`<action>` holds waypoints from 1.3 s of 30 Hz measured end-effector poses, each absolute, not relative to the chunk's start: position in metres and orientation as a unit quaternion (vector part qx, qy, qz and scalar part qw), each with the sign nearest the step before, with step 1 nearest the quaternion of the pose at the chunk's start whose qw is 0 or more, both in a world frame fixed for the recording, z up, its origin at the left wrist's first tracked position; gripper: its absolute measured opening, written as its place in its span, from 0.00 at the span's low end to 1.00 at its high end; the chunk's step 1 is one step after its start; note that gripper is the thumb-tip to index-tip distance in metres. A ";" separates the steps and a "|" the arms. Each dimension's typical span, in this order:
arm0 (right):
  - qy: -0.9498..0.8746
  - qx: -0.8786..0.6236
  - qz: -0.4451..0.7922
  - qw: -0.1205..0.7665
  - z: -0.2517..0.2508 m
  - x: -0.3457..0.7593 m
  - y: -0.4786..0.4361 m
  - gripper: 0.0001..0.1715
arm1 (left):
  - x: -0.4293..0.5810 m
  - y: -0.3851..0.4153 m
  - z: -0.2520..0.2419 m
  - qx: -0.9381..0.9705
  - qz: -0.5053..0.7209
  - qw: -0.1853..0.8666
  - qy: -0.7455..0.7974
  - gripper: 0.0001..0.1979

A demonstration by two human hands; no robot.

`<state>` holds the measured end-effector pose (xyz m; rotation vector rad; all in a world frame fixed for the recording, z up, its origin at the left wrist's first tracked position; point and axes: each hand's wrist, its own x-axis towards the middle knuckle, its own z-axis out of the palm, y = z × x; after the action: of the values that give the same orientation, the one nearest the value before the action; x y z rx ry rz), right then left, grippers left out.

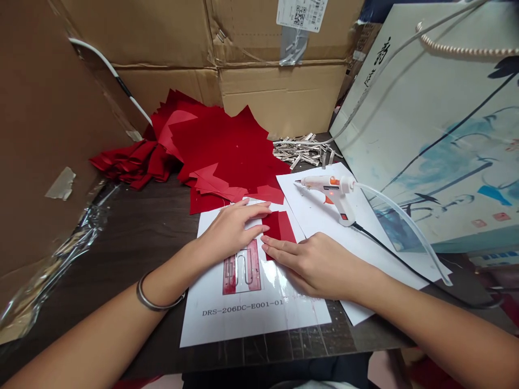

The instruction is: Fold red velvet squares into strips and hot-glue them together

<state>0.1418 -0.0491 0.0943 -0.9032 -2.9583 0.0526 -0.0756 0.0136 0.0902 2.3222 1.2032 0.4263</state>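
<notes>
A small red fabric piece (279, 228) lies on the printed white sheet (255, 322), folded or layered at its right side. My left hand (231, 227) rests on the sheet with its fingers apart, the fingertips at the fabric's left edge. My right hand (306, 262) lies over the lower part of the fabric, its fingers extended and close together, touching it from above. Below my left hand, a printed red rectangle with a clip-like outline (242, 270) shows on the sheet. Part of the fabric's lower edge is hidden by my right hand.
Red fabric pieces (227, 140) are piled behind the sheet. Metal clips (306, 151) lie at the back. A glue gun (330, 192) with a cord rests on another white sheet (365, 237) at the right. Cardboard walls (279, 97) and a painted bag (438, 140) surround the table.
</notes>
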 end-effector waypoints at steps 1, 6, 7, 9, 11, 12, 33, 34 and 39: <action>-0.956 -0.291 0.020 0.024 0.095 0.142 -0.049 0.28 | -0.075 0.015 0.090 0.844 0.169 0.252 0.442 0.16; -0.954 -0.299 0.032 0.017 0.097 0.142 -0.048 0.29 | -0.073 0.022 0.093 0.862 0.190 0.207 0.422 0.18; -0.953 -0.301 0.034 0.014 0.097 0.142 -0.048 0.29 | -0.073 0.023 0.093 0.868 0.183 0.182 0.425 0.20; -0.953 -0.302 0.039 0.010 0.097 0.142 -0.047 0.29 | -0.074 0.024 0.092 0.870 0.167 0.141 0.441 0.27; -0.952 -0.302 0.044 0.008 0.098 0.142 -0.047 0.30 | -0.074 0.025 0.091 0.867 0.151 0.120 0.460 0.32; -0.952 -0.302 0.046 0.007 0.098 0.142 -0.047 0.30 | -0.073 0.024 0.090 0.866 0.145 0.112 0.465 0.32; -0.942 -0.326 0.066 0.044 0.095 0.136 -0.053 0.29 | -0.071 -0.013 0.096 0.913 0.262 0.045 0.309 0.10; -0.940 -0.331 0.071 0.052 0.095 0.136 -0.052 0.28 | -0.071 -0.013 0.095 0.916 0.249 0.043 0.310 0.10; -0.905 -0.316 0.179 0.220 0.108 0.147 -0.062 0.20 | -0.074 -0.003 0.089 0.927 0.208 0.077 0.302 0.12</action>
<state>0.1472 -0.0617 0.1084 -0.8747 -2.5037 0.4953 -0.0743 -0.0035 0.0887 2.7776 0.9054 0.6240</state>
